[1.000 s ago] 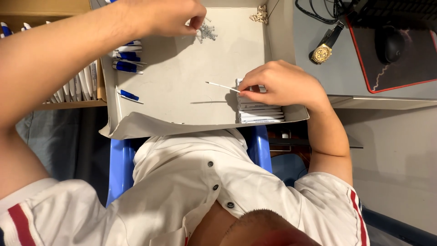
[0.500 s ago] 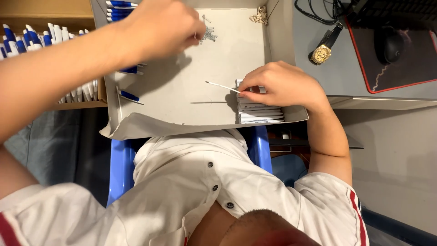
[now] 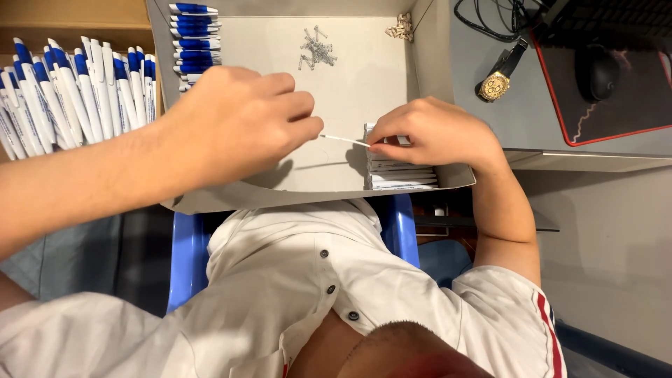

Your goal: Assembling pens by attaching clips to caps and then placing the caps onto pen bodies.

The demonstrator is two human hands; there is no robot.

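In the head view, a shallow grey cardboard tray [image 3: 364, 84] is seen lying in front of a person in a white buttoned shirt [image 3: 294, 294], and every place below is told from that tray. Over its near middle, a thin white pen refill [image 3: 344, 141] is pinched at one end by the fingertips of the right hand [image 3: 430, 133], whose fingers are curled and closed on it; the refill is held nearly level and its free end is pointed toward the left hand [image 3: 241, 126]. The left hand is held over the tray's near-left part with fingers bunched and thumb tip brought just beside the refill's free end; whether anything is gripped between those fingers cannot be told. Beneath the right hand, in the tray's near-right corner, a stack of white refills [image 3: 399, 175] is laid. At the tray's far middle a small heap of metal springs [image 3: 316, 49] is scattered, and in its far-left corner blue-and-white pen parts [image 3: 192, 35] are piled. Outside the tray to the left, a row of white-and-blue pens [image 3: 70, 91] is ranged in a wooden box. To the right of the tray, a gold wristwatch [image 3: 498, 80], a black computer mouse [image 3: 597, 70] and a red-edged mouse pad [image 3: 630, 112] are set on a grey desk.
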